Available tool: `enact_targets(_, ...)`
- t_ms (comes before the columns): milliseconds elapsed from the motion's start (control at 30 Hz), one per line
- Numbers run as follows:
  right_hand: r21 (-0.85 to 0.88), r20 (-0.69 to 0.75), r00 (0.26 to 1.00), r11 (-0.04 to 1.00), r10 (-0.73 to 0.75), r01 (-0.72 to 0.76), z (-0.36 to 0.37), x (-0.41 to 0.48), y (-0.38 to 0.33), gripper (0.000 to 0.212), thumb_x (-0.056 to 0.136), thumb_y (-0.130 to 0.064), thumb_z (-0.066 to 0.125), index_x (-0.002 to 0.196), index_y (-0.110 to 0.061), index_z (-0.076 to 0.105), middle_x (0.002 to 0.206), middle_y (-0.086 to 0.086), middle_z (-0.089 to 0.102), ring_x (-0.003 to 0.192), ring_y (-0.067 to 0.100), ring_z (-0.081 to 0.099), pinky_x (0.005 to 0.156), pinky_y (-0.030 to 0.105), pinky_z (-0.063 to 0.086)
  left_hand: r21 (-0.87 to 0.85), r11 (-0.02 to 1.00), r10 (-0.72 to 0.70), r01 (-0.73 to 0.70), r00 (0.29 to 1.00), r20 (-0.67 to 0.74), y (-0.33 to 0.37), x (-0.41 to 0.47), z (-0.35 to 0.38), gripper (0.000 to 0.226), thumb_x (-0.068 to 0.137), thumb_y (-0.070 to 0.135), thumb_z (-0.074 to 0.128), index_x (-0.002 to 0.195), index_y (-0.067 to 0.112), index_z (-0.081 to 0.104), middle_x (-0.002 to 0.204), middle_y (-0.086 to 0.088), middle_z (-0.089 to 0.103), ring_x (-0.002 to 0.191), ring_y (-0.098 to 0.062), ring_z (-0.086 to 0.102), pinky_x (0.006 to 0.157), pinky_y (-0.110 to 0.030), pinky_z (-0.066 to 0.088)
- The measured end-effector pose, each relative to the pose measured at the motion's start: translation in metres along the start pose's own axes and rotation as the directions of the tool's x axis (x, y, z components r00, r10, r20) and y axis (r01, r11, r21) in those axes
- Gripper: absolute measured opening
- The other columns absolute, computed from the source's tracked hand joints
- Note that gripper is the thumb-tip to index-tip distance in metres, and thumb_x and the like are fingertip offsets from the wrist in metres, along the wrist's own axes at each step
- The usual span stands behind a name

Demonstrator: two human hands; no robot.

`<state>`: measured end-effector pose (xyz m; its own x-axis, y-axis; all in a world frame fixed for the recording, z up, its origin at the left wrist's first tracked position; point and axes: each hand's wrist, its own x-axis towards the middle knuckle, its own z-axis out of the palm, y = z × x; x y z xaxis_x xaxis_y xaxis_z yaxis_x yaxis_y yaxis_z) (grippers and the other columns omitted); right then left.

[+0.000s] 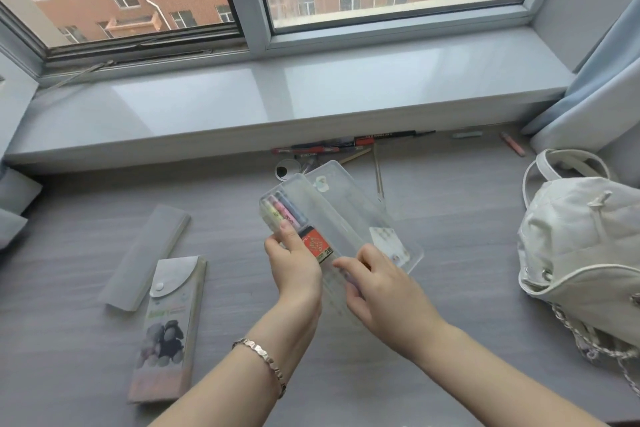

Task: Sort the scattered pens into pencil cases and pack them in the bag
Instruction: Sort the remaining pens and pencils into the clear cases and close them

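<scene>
A clear plastic pencil case (pixel 346 215) is held above the grey floor, its lid swung open to the right. Inside lie yellow, pink and dark highlighters (pixel 285 210) and a red 2B lead box (pixel 318 246). My left hand (pixel 294 262) grips the case's left side, thumb on the tray. My right hand (pixel 375 282) holds the near end of the case, fingers curled at its edge. Scattered pens (pixel 332 149) lie along the base of the window sill. The white bag (pixel 585 250) stands at the right.
Two flat pouches lie at the left: a plain translucent one (pixel 147 255) and a printed snap-flap one (pixel 169 326). More pens (pixel 512 144) and thin pencils (pixel 378 172) lie near the sill, beside a small round object (pixel 287 170). A curtain (pixel 602 80) hangs at the right.
</scene>
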<state>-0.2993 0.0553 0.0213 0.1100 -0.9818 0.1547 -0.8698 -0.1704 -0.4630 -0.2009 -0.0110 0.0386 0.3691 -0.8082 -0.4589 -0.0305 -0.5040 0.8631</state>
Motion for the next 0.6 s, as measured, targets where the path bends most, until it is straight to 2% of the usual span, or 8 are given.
enact_targets(100, 0.050, 0.127, 0.991, 0.998, -0.030, 0.023, -0.007, 0.004, 0.004, 0.029, 0.075, -0.024, 0.040, 0.099, -0.019, 0.055, 0.080, 0.002, 0.051, 0.064, 0.020, 0.057, 0.044, 0.025, 0.044, 0.027, 1.000, 0.002, -0.003, 1.000, 0.019, -0.002, 0.002, 0.004, 0.031, 0.098, 0.041, 0.030, 0.102, 0.013, 0.042, 0.084, -0.001, 0.054, 0.071, -0.014, 0.051, 0.068, -0.030, 0.037)
enact_targets(200, 0.038, 0.281, 0.957, 0.998, -0.068, 0.059, -0.019, 0.013, 0.012, 0.035, 0.089, -0.026, 0.046, 0.123, -0.019, 0.049, 0.104, 0.006, 0.049, 0.089, 0.025, 0.055, 0.066, 0.031, 0.043, 0.062, 0.998, 0.003, -0.005, 0.999, 0.033, 0.003, 0.005, 0.014, 0.036, 0.099, 0.040, 0.029, 0.107, 0.010, 0.044, 0.084, -0.003, 0.056, 0.068, -0.013, 0.049, 0.065, -0.030, 0.037)
enact_targets(267, 0.061, 0.291, 0.953, 0.996, -0.085, 0.070, -0.032, 0.021, 0.022, 0.044, 0.091, -0.032, 0.049, 0.134, -0.024, 0.040, 0.111, 0.002, 0.047, 0.094, 0.022, 0.053, 0.071, 0.028, 0.039, 0.086, 0.996, 0.031, -0.035, 0.999, 0.043, 0.010, 0.010, 0.025, 0.044, 0.099, 0.040, 0.027, 0.121, 0.006, 0.045, 0.093, -0.006, 0.058, 0.070, -0.013, 0.050, 0.065, -0.029, 0.037)
enact_targets(333, 0.129, 0.254, 0.966, 0.992, -0.043, 0.010, -0.046, 0.033, 0.044, 0.047, 0.091, -0.033, 0.050, 0.136, -0.027, 0.037, 0.108, -0.003, 0.046, 0.093, 0.015, 0.051, 0.076, 0.027, 0.041, 0.124, 0.990, 0.062, -0.072, 0.995, 0.081, 0.019, 0.016, 0.042, 0.045, 0.100, 0.039, 0.025, 0.124, 0.007, 0.045, 0.087, 0.000, 0.055, 0.066, -0.006, 0.048, 0.060, -0.028, 0.035)
enact_targets(400, 0.181, 0.158, 0.986, 0.980, 0.053, -0.082, -0.057, 0.050, 0.078, 0.041, 0.090, -0.027, 0.054, 0.130, -0.022, 0.046, 0.100, -0.006, 0.047, 0.088, 0.011, 0.050, 0.078, 0.030, 0.045, 0.170, 0.981, 0.076, -0.098, 0.988, 0.132, 0.028, 0.021, 0.064, 0.042, 0.100, 0.040, 0.025, 0.117, 0.009, 0.047, 0.076, 0.006, 0.049, 0.064, -0.003, 0.045, 0.061, -0.029, 0.032)
enact_targets(467, 0.092, 0.061, 0.977, 0.973, 0.204, -0.209, -0.063, 0.069, 0.121, 0.038, 0.088, -0.017, 0.055, 0.126, -0.015, 0.050, 0.100, 0.001, 0.051, 0.093, 0.016, 0.052, 0.081, 0.034, 0.045, 0.204, 0.970, 0.094, -0.129, 0.980, 0.174, 0.034, 0.025, 0.083, 0.043, 0.099, 0.042, 0.025, 0.113, 0.010, 0.049, 0.076, 0.006, 0.050, 0.065, -0.005, 0.047, 0.062, -0.028, 0.034)
enact_targets(533, -0.076, 0.067, 0.915, 0.916, 0.398, -0.393, -0.072, 0.092, 0.167, 0.041, 0.089, -0.011, 0.049, 0.130, -0.011, 0.045, 0.115, 0.010, 0.051, 0.109, 0.027, 0.049, 0.088, 0.035, 0.040, 0.255, 0.955, 0.096, -0.153, 0.970, 0.224, 0.038, 0.028, 0.105, 0.043, 0.099, 0.043, 0.024, 0.112, 0.012, 0.049, 0.077, 0.008, 0.051, 0.068, -0.004, 0.047, 0.065, -0.028, 0.035)
enact_targets(600, -0.247, 0.088, 0.802, 0.793, 0.591, -0.557, -0.081, 0.114, 0.215, 0.041, 0.089, -0.006, 0.043, 0.131, -0.005, 0.040, 0.125, 0.018, 0.045, 0.117, 0.035, 0.043, 0.093, 0.037, 0.037, 0.294, 0.940, 0.086, -0.171, 0.956, 0.281, 0.041, 0.030, 0.132, 0.042, 0.099, 0.043, 0.022, 0.112, 0.012, 0.048, 0.078, 0.009, 0.049, 0.068, -0.002, 0.045, 0.058, -0.026, 0.032)
